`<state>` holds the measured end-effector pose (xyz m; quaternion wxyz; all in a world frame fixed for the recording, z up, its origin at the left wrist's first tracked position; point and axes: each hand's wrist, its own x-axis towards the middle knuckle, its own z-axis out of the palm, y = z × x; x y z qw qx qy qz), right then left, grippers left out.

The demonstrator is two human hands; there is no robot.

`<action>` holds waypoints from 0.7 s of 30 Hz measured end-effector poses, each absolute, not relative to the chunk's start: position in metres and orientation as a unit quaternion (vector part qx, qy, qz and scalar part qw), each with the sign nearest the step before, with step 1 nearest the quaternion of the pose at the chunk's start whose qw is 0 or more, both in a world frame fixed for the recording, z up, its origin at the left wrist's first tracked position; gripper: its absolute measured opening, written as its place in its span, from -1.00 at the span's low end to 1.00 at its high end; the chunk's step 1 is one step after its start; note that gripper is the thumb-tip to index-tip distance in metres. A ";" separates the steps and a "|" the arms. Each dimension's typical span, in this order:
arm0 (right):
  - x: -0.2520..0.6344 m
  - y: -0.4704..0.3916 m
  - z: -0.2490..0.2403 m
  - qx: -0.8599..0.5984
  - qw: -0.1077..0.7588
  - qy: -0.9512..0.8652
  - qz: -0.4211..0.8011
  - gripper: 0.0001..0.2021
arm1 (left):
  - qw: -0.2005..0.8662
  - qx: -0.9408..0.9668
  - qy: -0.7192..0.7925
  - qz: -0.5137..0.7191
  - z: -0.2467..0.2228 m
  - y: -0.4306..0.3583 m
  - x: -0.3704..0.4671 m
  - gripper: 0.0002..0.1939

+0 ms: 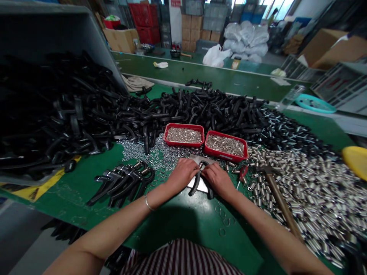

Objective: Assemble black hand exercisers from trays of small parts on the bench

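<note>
Both my hands meet over a light metal plate (203,185) on the green table. My left hand (183,172) pinches the upper part of a black curved handle piece (195,184) from the left. From the right, my right hand (216,177) has its fingers closed on the same piece. Whatever small part sits between the fingertips is too small to make out. Just beyond my hands stand two red trays, one with small rings (184,145) and one with small pins (226,156). Assembled black handles (120,185) lie in a group left of my left hand.
Black handles (200,107) are heaped behind the trays and in a grey bin (110,49) at left. Metal sleeves (309,194) cover the right side, with a hammer (282,200) on them. A red-handled screwdriver (243,173) and loose rings (223,217) lie near my right hand.
</note>
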<state>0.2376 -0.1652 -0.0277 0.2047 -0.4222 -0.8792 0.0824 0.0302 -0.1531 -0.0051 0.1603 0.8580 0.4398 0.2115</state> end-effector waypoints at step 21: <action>0.445 -0.248 -0.028 -0.718 0.005 -0.686 -0.121 -0.68 | 0.135 0.890 0.393 0.188 -0.007 -0.134 0.029 -0.76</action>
